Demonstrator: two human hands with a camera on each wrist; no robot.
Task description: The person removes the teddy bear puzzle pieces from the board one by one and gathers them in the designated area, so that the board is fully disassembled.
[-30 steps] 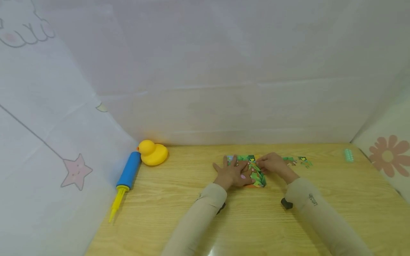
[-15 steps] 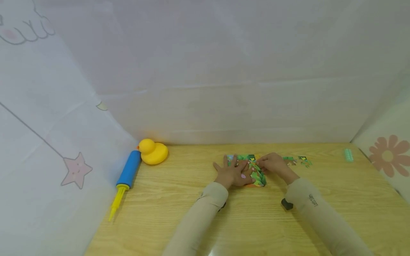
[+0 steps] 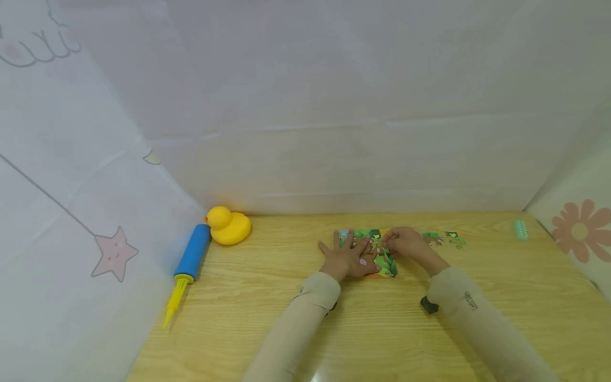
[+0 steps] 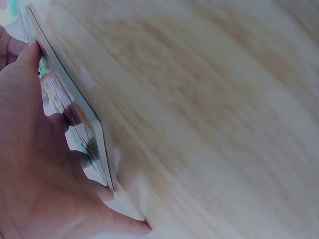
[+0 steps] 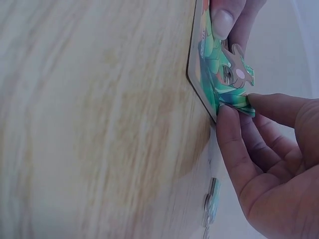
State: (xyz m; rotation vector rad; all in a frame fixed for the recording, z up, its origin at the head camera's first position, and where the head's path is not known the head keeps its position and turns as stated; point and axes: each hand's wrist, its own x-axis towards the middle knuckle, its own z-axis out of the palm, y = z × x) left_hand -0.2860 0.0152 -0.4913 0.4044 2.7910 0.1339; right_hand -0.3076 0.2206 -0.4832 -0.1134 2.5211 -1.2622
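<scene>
A jigsaw puzzle [image 3: 389, 269] with a green, leafy picture lies on the wooden table. My left hand [image 3: 342, 261] rests on it, fingers spread wide; in the left wrist view the fingertips touch the puzzle tray's raised edge [image 4: 75, 94] and the table beside it. At the puzzle's right side, my right hand [image 3: 408, 244] pinches a green puzzle piece [image 5: 240, 103] between thumb and fingers. That piece is tilted up over the tray, close to its corner. A brown animal with a pink ear [image 5: 238, 69] shows in the picture beside it.
Several loose puzzle pieces [image 3: 433, 239] lie right of my right hand. A small mint-green object [image 3: 521, 229] sits at the far right. On the left are a yellow rubber duck [image 3: 230, 228] and a blue-and-yellow hand pump [image 3: 192, 252]. A pale printed sheet [image 3: 305, 159] hangs behind the table [image 3: 267, 297].
My right hand stays at the puzzle's right side, its fingers shifting slightly around the piece. The left hand keeps its place on the puzzle.
</scene>
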